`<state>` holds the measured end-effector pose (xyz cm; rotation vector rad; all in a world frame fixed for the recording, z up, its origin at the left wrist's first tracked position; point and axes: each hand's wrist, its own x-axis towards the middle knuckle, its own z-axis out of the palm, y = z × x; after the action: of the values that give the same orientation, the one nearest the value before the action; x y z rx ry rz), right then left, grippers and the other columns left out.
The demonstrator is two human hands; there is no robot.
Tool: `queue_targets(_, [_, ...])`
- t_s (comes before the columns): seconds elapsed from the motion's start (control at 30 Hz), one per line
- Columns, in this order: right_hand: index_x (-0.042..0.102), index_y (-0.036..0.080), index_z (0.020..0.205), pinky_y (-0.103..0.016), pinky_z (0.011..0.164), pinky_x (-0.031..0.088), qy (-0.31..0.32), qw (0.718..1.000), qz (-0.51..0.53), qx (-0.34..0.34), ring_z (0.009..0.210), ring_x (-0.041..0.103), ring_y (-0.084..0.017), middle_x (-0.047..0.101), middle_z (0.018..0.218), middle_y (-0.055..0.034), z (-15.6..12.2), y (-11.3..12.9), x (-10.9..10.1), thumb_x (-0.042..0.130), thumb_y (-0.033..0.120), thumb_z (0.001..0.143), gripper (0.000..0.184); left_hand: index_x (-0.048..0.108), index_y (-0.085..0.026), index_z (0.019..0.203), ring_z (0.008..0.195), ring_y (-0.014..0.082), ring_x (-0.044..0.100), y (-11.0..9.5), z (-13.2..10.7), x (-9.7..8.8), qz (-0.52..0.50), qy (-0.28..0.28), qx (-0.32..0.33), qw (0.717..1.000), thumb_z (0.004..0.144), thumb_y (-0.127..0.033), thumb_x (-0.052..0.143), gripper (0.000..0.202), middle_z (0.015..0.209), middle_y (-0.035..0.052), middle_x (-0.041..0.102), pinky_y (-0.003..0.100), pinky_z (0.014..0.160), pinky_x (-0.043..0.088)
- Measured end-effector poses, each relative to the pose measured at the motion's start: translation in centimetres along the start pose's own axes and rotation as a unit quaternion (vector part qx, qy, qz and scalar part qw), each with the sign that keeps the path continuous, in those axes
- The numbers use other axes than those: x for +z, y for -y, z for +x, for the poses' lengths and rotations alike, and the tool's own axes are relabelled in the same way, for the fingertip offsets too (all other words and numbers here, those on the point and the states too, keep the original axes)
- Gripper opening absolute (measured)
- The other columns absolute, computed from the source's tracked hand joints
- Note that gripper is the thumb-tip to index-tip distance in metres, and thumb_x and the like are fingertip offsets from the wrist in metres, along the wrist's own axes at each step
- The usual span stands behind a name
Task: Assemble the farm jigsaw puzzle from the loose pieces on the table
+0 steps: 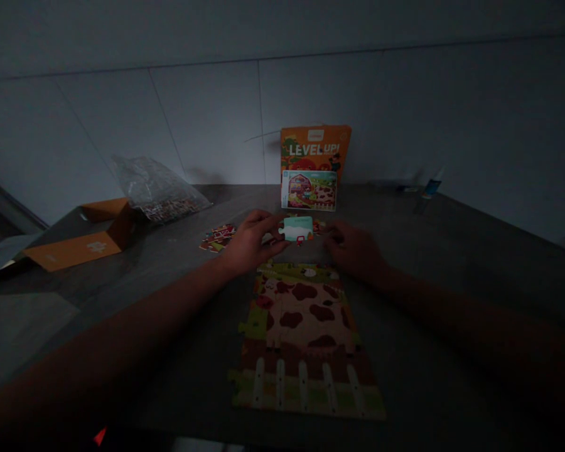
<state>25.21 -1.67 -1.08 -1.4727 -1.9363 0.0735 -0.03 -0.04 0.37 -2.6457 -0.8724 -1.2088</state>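
My left hand [253, 242] is closed, thumb and fingers gripping the left side of a pale teal puzzle piece [297, 228] with a small red vehicle at its lower edge. My right hand [355, 251] is to the right of that piece, its fingers curled in a pinch; what they hold, if anything, cannot be made out. Other puzzle pieces [318, 225] show partly behind the held one. Below both hands lies a joined section of puzzle [306, 339], with a brown-spotted cow and a white fence, its left edge showing tabs.
Loose puzzle pieces [218, 237] are heaped left of my left hand. At the wall, a picture card [309, 190] leans on an orange box [316, 147]. An open orange box part [75, 248] and a clear plastic bag [162, 191] stand left. A small bottle [432, 187] is at right.
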Motion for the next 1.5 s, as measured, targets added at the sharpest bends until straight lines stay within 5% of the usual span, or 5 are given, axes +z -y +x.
queue_targets(0.2, [0.068, 0.015, 0.105, -0.035, 0.075, 0.046, -0.012, 0.997, -0.082, -0.001, 0.076, 0.068, -0.024, 0.074, 0.085, -0.0086, 0.1, -0.7, 0.3, 0.055, 0.017, 0.082, 0.026, 0.059, -0.015, 0.127, 0.099, 0.0221, 0.059, -0.1, 0.0, 0.0, -0.004, -0.001, 0.013, 1.0, 0.086, -0.029, 0.069, 0.045, 0.085, 0.0055, 0.07, 0.036, 0.088, 0.051])
queue_targets(0.53, [0.051, 0.016, 0.125, -0.033, 0.076, 0.049, -0.07, 0.983, 0.074, -0.155, 0.08, 0.068, -0.021, 0.072, 0.085, -0.0051, -0.3, 0.4, 0.0, 0.054, 0.02, 0.084, 0.042, 0.059, -0.014, 0.127, 0.1, 0.0218, 0.059, 0.2, -0.1, 0.2, 0.009, -0.011, 0.024, 1.0, 0.085, -0.03, 0.071, 0.046, 0.085, 0.006, 0.07, 0.035, 0.088, 0.05])
queue_targets(0.8, [0.055, 0.016, 0.121, -0.033, 0.076, 0.049, -0.068, 0.979, 0.092, -0.171, 0.08, 0.068, -0.021, 0.071, 0.085, -0.0048, -0.5, 0.6, -0.1, 0.054, 0.021, 0.086, 0.036, 0.059, -0.014, 0.126, 0.099, 0.022, 0.06, -0.1, 0.0, -0.1, 0.011, -0.002, 0.016, 1.0, 0.085, -0.029, 0.07, 0.045, 0.086, 0.0064, 0.069, 0.035, 0.088, 0.051])
queue_targets(1.13, [0.069, 0.017, 0.087, -0.028, 0.068, 0.049, 0.09, 0.962, 0.21, -0.151, 0.073, 0.064, -0.017, 0.072, 0.083, -0.0044, -0.7, 0.9, -0.5, 0.054, 0.038, 0.088, 0.026, 0.054, -0.018, 0.13, 0.114, 0.0253, 0.057, -1.5, -0.2, 0.2, -0.01, 0.118, 0.083, 0.99, 0.088, -0.035, 0.065, 0.047, 0.113, 0.0117, 0.064, 0.038, 0.095, 0.05])
queue_targets(1.5, [0.071, 0.016, 0.079, -0.028, 0.061, 0.042, 0.026, 0.993, 0.095, -0.061, 0.067, 0.061, -0.019, 0.07, 0.073, -0.0051, -0.3, -0.2, -0.1, 0.053, 0.033, 0.082, 0.025, 0.061, -0.019, 0.094, 0.095, 0.0205, 0.061, -1.9, 0.2, -0.2, -0.075, 0.232, 0.072, 0.967, 0.083, -0.019, 0.066, 0.013, 0.095, 0.0046, 0.067, 0.035, 0.091, 0.046])
